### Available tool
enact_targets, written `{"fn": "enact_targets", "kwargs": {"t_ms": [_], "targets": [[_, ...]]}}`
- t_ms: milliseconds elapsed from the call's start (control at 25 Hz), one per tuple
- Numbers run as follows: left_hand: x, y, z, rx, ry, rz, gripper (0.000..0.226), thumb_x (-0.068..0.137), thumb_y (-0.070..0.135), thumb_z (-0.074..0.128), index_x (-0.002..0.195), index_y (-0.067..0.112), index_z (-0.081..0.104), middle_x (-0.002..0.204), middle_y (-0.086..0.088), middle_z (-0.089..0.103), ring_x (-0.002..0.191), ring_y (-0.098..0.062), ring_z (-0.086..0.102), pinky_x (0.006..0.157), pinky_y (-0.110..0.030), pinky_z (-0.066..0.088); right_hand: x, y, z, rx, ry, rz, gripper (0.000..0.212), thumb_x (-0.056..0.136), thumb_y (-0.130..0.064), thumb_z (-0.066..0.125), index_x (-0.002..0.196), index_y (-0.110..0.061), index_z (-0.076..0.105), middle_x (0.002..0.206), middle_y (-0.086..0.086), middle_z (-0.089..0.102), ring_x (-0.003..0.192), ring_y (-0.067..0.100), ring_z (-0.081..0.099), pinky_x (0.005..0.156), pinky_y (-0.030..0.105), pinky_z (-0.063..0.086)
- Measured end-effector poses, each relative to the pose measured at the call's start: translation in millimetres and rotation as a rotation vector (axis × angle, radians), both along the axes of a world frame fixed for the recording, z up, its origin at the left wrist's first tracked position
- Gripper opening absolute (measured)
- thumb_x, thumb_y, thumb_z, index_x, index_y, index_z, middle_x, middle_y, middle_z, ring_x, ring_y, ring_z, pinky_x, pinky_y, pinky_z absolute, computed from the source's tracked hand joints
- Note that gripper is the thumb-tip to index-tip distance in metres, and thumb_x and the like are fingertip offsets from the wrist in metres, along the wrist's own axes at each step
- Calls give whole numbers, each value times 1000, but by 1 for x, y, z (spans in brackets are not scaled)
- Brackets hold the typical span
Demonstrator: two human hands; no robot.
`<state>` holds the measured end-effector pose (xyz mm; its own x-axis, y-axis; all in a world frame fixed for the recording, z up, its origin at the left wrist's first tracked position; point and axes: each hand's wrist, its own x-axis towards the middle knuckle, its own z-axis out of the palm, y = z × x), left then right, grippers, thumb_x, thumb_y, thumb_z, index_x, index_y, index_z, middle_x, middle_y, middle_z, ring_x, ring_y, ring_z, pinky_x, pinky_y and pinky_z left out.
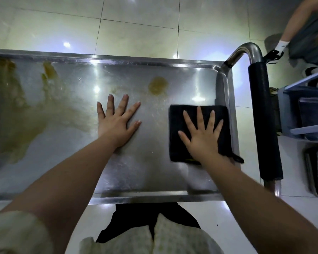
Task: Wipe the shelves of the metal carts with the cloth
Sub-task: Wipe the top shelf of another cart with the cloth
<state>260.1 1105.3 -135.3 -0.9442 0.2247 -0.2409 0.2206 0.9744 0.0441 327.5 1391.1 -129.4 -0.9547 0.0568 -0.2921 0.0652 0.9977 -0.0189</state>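
The metal cart's top shelf (pixel 140 171) fills the middle of the view, with a raised rim all round. A folded black cloth (pixel 176 121) lies flat at the shelf's right end. My right hand (pixel 202 136) presses on the cloth with fingers spread. My left hand (pixel 116 121) rests flat on the bare steel left of the cloth, fingers apart, holding nothing. Brown smeared stains (pixel 22 121) cover the shelf's left part, and a round brown spot (pixel 157 86) sits beyond the cloth.
The cart's handle (pixel 264 121), a steel tube with black foam grip, stands at the right. Past it is a grey rack (pixel 305 114) with trays. Another person's leg (pixel 292 30) shows at the top right. Pale floor tiles (pixel 136 19) surround the cart.
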Motion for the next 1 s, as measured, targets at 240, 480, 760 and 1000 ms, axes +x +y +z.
{"fn": "enact_targets", "kwargs": {"t_ms": [240,480,760,1000], "targets": [[-2,-2,10,35,-72,-27,63,92,71,13,149,53,-7,163,10,-9,148,-36,-13,114,-62,-9,131,-79,-7,-57,-9,54,69,93,-68,17,154,-35,16,163,11,10,144,51,2,109,72,3],[-14,-62,19,-1,-25,3,63,94,68,15,152,48,-3,163,8,-10,149,-28,-15,115,-59,-10,130,-105,-1,5,-21,47,69,94,-69,17,155,-37,11,163,9,5,144,49,-1,109,69,0],[-23,-96,-1,45,9,33,65,92,71,13,151,49,-1,163,7,-9,149,-27,-13,113,-63,-11,126,-98,2,32,-34,129,71,94,-70,11,155,-34,14,163,12,8,145,49,3,110,68,8],[-23,-100,-8,106,61,36,64,93,70,16,151,49,1,164,6,-6,149,-28,-12,112,-60,-14,56,-107,-1,-7,-23,115,73,92,-71,13,155,-35,15,162,14,11,145,49,3,109,73,6]]}}
